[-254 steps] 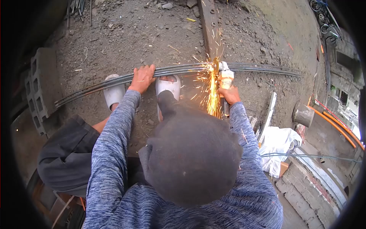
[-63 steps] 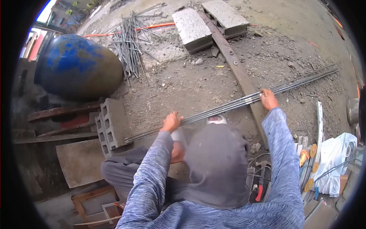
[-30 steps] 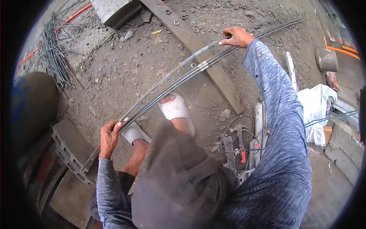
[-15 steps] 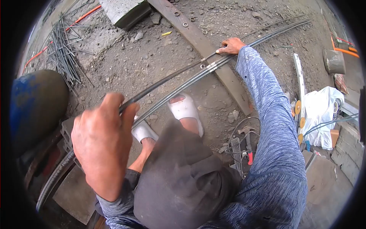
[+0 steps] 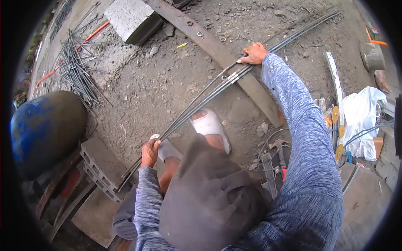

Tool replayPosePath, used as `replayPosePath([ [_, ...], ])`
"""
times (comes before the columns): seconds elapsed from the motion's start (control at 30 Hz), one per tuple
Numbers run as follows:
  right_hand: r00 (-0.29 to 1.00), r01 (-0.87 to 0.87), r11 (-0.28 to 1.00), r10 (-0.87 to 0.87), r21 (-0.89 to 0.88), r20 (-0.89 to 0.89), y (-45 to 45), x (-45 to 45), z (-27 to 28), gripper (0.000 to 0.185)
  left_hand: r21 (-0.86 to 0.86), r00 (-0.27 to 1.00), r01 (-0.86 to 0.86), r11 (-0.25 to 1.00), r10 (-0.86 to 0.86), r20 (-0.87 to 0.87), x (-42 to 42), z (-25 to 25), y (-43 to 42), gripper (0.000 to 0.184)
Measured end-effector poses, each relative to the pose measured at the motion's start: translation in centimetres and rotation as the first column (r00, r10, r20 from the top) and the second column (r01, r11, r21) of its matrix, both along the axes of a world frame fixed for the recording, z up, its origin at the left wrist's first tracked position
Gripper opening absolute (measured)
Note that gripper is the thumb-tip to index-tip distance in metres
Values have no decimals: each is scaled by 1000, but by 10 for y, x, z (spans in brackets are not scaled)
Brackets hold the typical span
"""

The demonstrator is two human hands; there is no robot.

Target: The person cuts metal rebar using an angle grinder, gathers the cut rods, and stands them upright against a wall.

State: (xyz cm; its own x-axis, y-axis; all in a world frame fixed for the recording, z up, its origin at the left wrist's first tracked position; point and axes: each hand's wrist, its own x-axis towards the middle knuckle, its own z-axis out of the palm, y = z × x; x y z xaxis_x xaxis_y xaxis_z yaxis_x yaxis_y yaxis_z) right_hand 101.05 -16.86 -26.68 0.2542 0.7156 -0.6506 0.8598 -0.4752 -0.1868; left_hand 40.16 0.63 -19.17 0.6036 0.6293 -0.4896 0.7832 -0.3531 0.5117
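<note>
Long thin steel rods (image 5: 209, 94) run in a bundle from the lower left to the upper right, over a flat metal bar (image 5: 220, 52). My left hand (image 5: 150, 152) is closed around the rods near their lower left end, close to a hollow concrete block (image 5: 102, 163). Farther up, my right hand (image 5: 253, 53) grips a rod of the bundle just beyond the metal bar, its thumb and fingers pressed together. One rod stands slightly apart from the others between my hands. Pale cut marks show on the rods beside the bar.
A blue drum (image 5: 50, 129) lies at the left, below a pile of short rods (image 5: 77, 69). Another concrete block (image 5: 132, 19) rests at the top. A red-handled tool (image 5: 284, 167), cutting discs (image 5: 335, 113) and a white sack (image 5: 362, 121) are at the right.
The sparking grinder from the earliest frame is out of my right hand. My left hand has since lifted a rod close to the camera and lowered it to the bundle.
</note>
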Motion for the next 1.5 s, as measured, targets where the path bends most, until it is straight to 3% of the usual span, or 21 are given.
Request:
replayPosePath([
  [0.1, 1000, 21, 1000, -21, -4, 10, 4, 0, -2, 89, 31, 979, 14, 999, -7, -203, 7, 38, 2, 45],
  [0.13, 994, -10, 986, -9, 165, 111, -4, 0, -18, 78, -49, 983, -28, 998, 19, -183, 13, 58, 6, 51],
  [0.23, 983, -41, 994, 21, 106, 183, 4, -10, -6, 78, -189, 992, -12, 982, -12, -127, 37, 119, 23, 53],
  [0.27, 960, -55, 993, 23, 107, 280, 5, -15, 2, 78, -181, 981, -7, 984, -28, -191, 59, 143, 29, 51],
  [0.3, 985, -24, 999, 16, 48, 170, 6, -12, 8, 86, -178, 968, -6, 984, -39, -250, 76, 171, 29, 50],
  [0.37, 986, -35, 999, 32, 21, 166, 6, -10, 5, 87, -29, 949, 91, 995, -95, -299, 113, 214, 23, 49],
  [0.43, 995, 25, 992, -36, 124, 94, -2, -8, -7, 88, 355, 896, 375, 856, -236, -377, 141, 246, 5, 44],
  [0.5, 999, 33, 994, -36, 100, 35, -3, -7, -1, 88, 506, 903, 396, 766, -224, -367, 161, 263, -18, 42],
  [0.53, 999, 34, 995, -35, 92, 4, -1, -5, 0, 88, 579, 907, 399, 711, -214, -362, 167, 266, -22, 42],
  [0.63, 998, 57, 988, -59, 143, 12, -4, -5, -10, 88, 510, 907, 366, 779, -175, -383, 154, 255, -29, 36],
  [0.67, 998, 53, 984, -60, 173, 34, -5, -4, -15, 90, 455, 909, 347, 820, -175, -378, 144, 245, -23, 39],
  [0.73, 989, 1, 999, -6, 33, 149, 1, -5, -14, 90, 314, 927, 288, 905, -182, -327, 100, 196, 2, 42],
  [0.8, 985, 12, 997, -24, 73, 171, 2, -5, -19, 82, 7, 919, 41, 999, -36, -392, 68, 142, 23, 45],
  [0.87, 981, -29, 969, -19, 244, 193, -5, 0, -46, 82, -93, 943, -27, 995, -5, -332, 35, 84, 27, 50],
  [0.93, 991, 4, 946, -47, 325, 125, -8, 3, -42, 76, -22, 972, 84, 996, -87, -216, 18, 50, 24, 49],
  [0.97, 995, 74, 962, -91, 264, 51, -9, 5, -37, 76, 41, 961, 124, 991, -110, -252, 14, 37, 19, 47],
  [1.0, 994, 90, 962, -104, 257, 42, -5, 4, -29, 73, 78, 971, 109, 991, -90, -221, 14, 42, 16, 48],
  [1.1, 990, 130, 953, -140, 272, 15, -7, -3, -20, 65, -70, 966, 118, 991, -131, -223, 42, 107, 18, 48],
  [1.23, 987, 148, 899, -157, 411, -11, -16, 0, -44, 57, -88, 974, 190, 978, -199, -106, 44, 124, 27, 47],
  [1.43, 978, 204, 927, -208, 314, -21, -13, 5, -34, 54, 159, 890, 333, 929, -255, -378, 141, 255, 25, 46],
  [1.5, 969, 235, 925, -246, 297, 3, -13, 4, -35, 55, 291, 876, 449, 845, -352, -329, 161, 264, 33, 43],
])
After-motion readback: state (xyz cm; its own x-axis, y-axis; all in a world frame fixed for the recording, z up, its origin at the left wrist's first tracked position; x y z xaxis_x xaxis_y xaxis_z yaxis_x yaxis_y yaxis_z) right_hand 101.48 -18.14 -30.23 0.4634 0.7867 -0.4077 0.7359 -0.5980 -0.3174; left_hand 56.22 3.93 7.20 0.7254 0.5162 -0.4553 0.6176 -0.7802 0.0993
